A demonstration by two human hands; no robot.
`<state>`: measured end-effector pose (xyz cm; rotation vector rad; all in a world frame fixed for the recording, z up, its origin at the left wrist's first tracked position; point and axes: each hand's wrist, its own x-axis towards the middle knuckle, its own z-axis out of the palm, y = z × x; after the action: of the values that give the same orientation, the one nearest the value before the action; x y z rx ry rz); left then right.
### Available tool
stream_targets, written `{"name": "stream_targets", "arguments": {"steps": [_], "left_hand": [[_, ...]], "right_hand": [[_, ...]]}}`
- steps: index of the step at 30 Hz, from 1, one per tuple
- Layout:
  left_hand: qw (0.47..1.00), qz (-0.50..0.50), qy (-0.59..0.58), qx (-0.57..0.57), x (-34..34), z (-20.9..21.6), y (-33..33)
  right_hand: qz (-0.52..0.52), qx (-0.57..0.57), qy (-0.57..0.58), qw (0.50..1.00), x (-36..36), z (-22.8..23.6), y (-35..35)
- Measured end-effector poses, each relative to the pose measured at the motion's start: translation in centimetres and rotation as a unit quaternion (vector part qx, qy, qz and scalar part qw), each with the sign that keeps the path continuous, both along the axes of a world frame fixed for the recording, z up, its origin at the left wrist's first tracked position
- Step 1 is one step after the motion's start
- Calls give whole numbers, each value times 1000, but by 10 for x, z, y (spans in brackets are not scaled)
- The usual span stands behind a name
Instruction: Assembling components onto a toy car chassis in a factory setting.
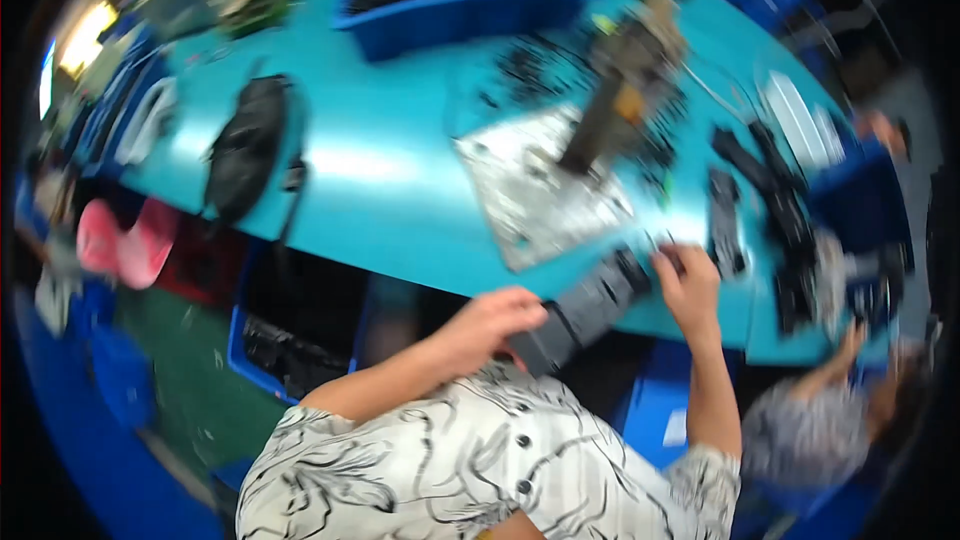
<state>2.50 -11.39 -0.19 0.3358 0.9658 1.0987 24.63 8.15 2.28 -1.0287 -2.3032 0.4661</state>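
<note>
My left hand (488,328) grips the near end of a long black plastic housing (590,308), held tilted over the table's front edge. My right hand (690,288) is by the far end of the housing, thumb and fingers pinched together. A thin, blurred bit seems to show at those fingertips, too small to name. Just beyond the housing lies a silvery metal base plate (510,205), with the upright column of a bench machine (605,110) rising from it.
A blue bin (460,25) of small black parts stands at the back. Loose black pieces (540,65) lie around the machine. More black housings (725,220) are on the right, near another person (810,430). At left rests a black bag (250,145); a blue crate (240,340) sits below.
</note>
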Motion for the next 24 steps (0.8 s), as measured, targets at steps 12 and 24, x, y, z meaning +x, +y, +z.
{"name": "stream_targets", "arguments": {"steps": [12,24], "left_hand": [[999,-16,-37,12,26,0,17],[999,-30,-28,-9,53,3,42]], "right_hand": [[-17,73,-11,997,41,-17,7],[121,36,112,986,16,7,-85]]}}
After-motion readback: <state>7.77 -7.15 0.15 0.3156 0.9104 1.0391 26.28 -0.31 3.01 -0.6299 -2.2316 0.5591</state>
